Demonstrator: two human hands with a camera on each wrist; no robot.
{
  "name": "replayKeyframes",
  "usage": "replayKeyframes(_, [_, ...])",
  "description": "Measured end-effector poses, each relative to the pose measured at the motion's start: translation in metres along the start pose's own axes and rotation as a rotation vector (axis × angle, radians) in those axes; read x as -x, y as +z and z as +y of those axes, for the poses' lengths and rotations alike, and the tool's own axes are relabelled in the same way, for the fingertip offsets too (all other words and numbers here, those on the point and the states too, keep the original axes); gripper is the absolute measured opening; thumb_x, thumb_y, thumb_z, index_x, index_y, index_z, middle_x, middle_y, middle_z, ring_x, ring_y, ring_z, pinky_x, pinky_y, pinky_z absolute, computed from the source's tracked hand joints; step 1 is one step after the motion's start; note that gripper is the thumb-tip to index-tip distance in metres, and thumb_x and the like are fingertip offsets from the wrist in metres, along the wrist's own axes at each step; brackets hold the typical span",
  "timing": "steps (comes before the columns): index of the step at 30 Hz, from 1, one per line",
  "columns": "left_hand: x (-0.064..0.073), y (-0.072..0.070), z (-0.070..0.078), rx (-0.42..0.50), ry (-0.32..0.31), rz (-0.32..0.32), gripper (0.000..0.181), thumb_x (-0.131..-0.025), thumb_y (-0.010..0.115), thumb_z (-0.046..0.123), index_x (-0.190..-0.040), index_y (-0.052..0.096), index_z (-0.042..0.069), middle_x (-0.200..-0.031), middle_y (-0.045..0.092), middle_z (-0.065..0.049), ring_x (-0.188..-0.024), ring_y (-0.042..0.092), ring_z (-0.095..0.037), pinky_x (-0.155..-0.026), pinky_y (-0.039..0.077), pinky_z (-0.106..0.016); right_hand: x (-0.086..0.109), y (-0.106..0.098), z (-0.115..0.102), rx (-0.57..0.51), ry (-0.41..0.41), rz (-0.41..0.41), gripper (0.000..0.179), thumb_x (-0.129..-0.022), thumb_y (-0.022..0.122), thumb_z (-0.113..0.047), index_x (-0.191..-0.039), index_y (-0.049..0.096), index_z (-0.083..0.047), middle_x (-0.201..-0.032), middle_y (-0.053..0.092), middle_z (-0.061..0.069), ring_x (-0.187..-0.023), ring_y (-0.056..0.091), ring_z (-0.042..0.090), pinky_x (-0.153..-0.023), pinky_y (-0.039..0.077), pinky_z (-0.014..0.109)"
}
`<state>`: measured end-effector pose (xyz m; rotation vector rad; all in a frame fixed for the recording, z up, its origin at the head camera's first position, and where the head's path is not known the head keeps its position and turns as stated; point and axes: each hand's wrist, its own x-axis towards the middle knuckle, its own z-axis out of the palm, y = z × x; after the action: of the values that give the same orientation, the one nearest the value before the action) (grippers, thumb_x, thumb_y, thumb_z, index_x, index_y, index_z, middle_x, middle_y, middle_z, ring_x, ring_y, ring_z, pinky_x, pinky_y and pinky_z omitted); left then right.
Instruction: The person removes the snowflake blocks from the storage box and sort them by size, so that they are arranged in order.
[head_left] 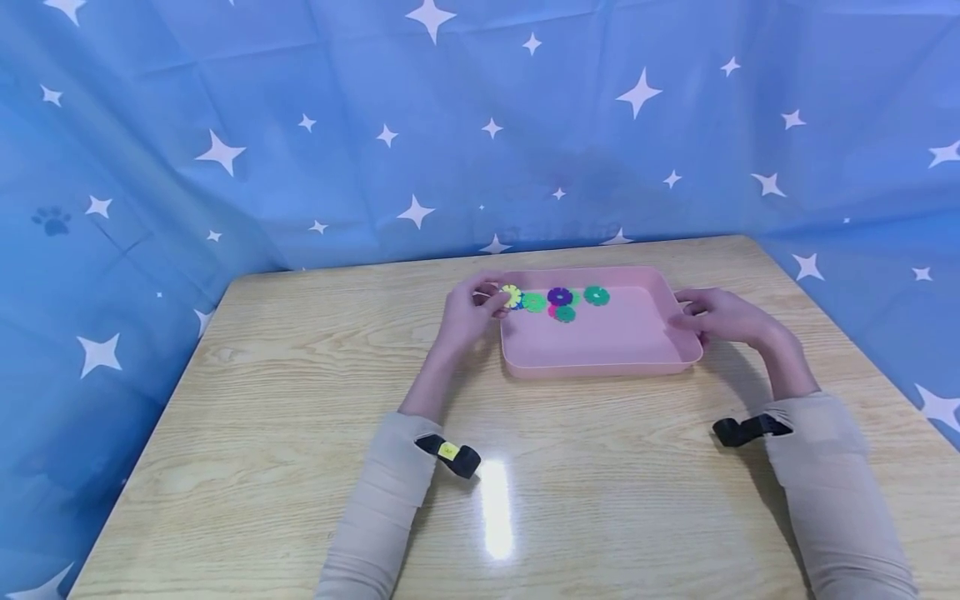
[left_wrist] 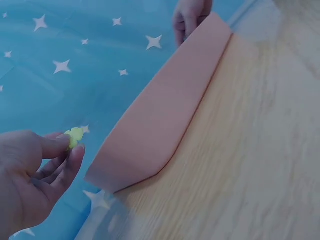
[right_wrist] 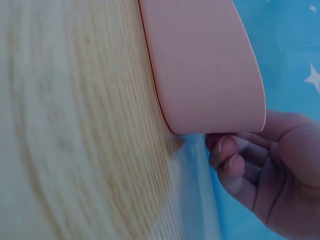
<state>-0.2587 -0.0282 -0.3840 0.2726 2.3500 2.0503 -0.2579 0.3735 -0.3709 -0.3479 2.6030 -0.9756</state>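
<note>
My left hand point(head_left: 467, 312) pinches a yellow notched plastic disc point(head_left: 512, 295) between thumb and fingers, over the left edge of a shallow pink tray point(head_left: 622, 343). In the left wrist view the yellow disc point(left_wrist: 74, 137) shows at the fingertips, beside the tray's outer wall point(left_wrist: 155, 110). My right hand point(head_left: 726, 317) grips the tray's right side, its thumb over the rim and its fingers curled at the outside, as the right wrist view shows. Toward the back of the tray lie several similar discs, among them a purple one point(head_left: 559, 297), a teal one point(head_left: 597, 296) and a light green one point(head_left: 534, 302).
The tray rests near the back edge of a light wooden table point(head_left: 300, 417). Behind the table hangs a blue curtain point(head_left: 360, 92) with white stars. Both sleeved forearms reach across the table, each with a black strap point(head_left: 750, 429) near the wrist.
</note>
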Motion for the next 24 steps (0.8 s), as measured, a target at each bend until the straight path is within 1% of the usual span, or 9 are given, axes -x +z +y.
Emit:
replayKeyframes(4, [-0.002,-0.01,-0.003,0.008,0.002,0.077,0.021,-0.096,0.067,0.002,-0.117,0.067,0.004,-0.099,0.061,-0.014,-0.087,0.069,-0.032,-0.083,0.059,-0.043,0.0,0.0,0.001,0.005,0.004,0.001,0.062,-0.103,0.06,-0.02,-0.149,0.034,0.011,-0.111,0.068,0.021,-0.071,0.062,0.018,-0.065,0.053,0.034])
replayKeyframes(8, [-0.002,-0.016,-0.007,0.0,-0.019,0.134,0.016,-0.096,0.067,0.002,-0.112,0.067,0.004,-0.097,0.06,-0.014,-0.083,0.068,-0.029,-0.082,0.059,-0.044,-0.001,0.0,0.001,0.015,0.005,0.0,0.061,-0.103,0.06,-0.02,-0.149,0.035,0.011,-0.106,0.068,0.017,-0.068,0.061,0.019,-0.064,0.053,0.035])
replayKeyframes(11, [-0.002,-0.018,-0.01,-0.02,-0.05,0.167,0.014,-0.096,0.067,0.002,-0.11,0.068,0.005,-0.097,0.06,-0.014,-0.081,0.067,-0.026,-0.082,0.059,-0.042,-0.002,0.001,0.002,0.021,0.003,0.002,0.06,-0.102,0.06,-0.019,-0.148,0.036,0.011,-0.103,0.069,0.016,-0.067,0.06,0.019,-0.063,0.053,0.035])
replayKeyframes(13, [-0.002,-0.019,-0.012,-0.038,-0.073,0.184,0.013,-0.096,0.067,0.003,-0.11,0.069,0.005,-0.097,0.059,-0.013,-0.082,0.067,-0.025,-0.082,0.059,-0.041,-0.003,0.001,0.002,0.028,0.005,0.012,0.06,-0.102,0.061,-0.02,-0.148,0.037,0.011,-0.104,0.069,0.017,-0.068,0.061,0.019,-0.063,0.053,0.035])
replayKeyframes(16, [-0.003,-0.02,-0.016,-0.079,-0.105,0.2,0.014,-0.095,0.067,0.001,-0.108,0.07,0.004,-0.095,0.06,-0.012,-0.081,0.065,-0.024,-0.08,0.059,-0.038,-0.004,0.001,0.003,0.052,0.01,0.033,0.059,-0.102,0.061,-0.022,-0.146,0.039,0.01,-0.107,0.068,0.018,-0.071,0.061,0.018,-0.064,0.052,0.034])
replayKeyframes(19, [-0.004,-0.021,-0.019,-0.113,-0.132,0.202,0.015,-0.094,0.067,-0.002,-0.108,0.072,0.003,-0.094,0.061,-0.011,-0.079,0.064,-0.022,-0.076,0.059,-0.034,-0.005,0.002,0.004,0.058,0.008,0.053,0.057,-0.102,0.061,-0.022,-0.145,0.041,0.01,-0.107,0.069,0.019,-0.072,0.062,0.017,-0.064,0.052,0.033])
replayKeyframes(24, [-0.004,-0.022,-0.024,-0.146,-0.136,0.185,0.016,-0.092,0.067,-0.004,-0.107,0.071,0.001,-0.095,0.064,-0.012,-0.079,0.064,-0.018,-0.072,0.059,-0.027,-0.006,0.002,0.005,0.041,0.001,0.062,0.055,-0.102,0.061,-0.018,-0.145,0.041,0.011,-0.1,0.069,0.016,-0.067,0.061,0.016,-0.061,0.052,0.033])
